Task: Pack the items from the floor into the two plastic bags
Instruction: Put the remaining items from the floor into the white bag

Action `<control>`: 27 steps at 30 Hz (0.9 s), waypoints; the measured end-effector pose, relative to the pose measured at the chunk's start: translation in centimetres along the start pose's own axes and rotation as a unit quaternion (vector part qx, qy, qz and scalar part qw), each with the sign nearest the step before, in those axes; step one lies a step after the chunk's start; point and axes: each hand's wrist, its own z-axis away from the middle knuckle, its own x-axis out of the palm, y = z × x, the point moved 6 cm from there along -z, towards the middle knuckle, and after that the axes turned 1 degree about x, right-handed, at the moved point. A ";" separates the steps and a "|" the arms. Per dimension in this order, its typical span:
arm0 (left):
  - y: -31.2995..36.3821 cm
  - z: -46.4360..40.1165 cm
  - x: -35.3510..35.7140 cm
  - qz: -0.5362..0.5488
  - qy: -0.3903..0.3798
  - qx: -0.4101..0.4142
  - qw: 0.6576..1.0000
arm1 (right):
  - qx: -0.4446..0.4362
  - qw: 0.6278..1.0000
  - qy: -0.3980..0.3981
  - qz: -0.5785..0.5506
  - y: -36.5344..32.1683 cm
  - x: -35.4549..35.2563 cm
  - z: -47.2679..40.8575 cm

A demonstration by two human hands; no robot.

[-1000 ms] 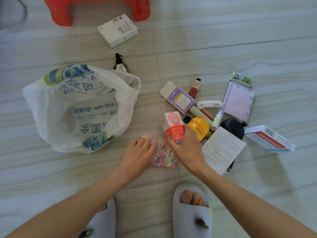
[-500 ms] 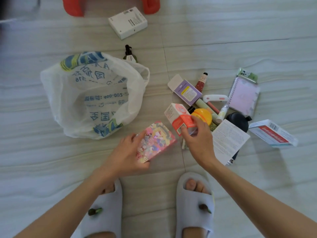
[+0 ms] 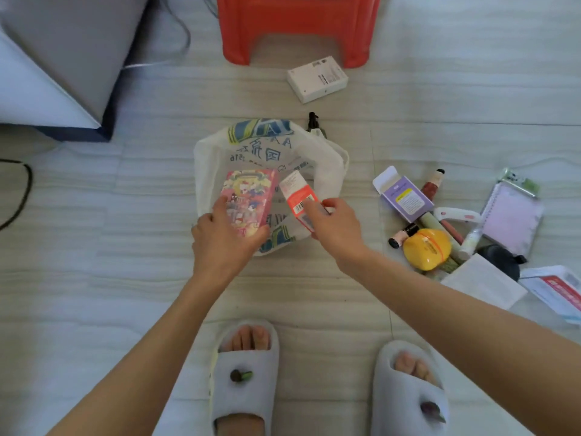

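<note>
A white plastic bag with blue print lies open on the floor ahead of me. Over its mouth my left hand holds a pink cartoon-printed box. Beside it my right hand grips a white and orange box, tilted toward the bag. On the floor to the right lies a pile: a purple box, a yellow round container, a red tube, a lilac notebook, a folded leaflet and a red and white box.
A red plastic stool stands at the back, with a white box on the floor before it. A dark pump bottle stands behind the bag. A grey cushion fills the back left. My slippered feet are near the bottom.
Both hands have lifted their boxes from the floor and carried them left, over the bag's mouth. The view has swung left, so the pile now sits at the right.
</note>
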 end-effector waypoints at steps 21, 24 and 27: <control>2.9 2.9 7.2 0.048 -0.059 0.257 0.963 | -0.136 0.922 -0.039 0.361 7.2 -6.5 1.2; 5.0 4.7 9.0 0.022 -0.098 0.317 0.943 | -0.115 0.909 0.027 0.400 9.8 -11.5 1.9; 6.5 6.2 12.4 -0.028 -0.149 0.377 0.914 | -0.127 0.892 0.108 0.421 11.7 -15.6 2.7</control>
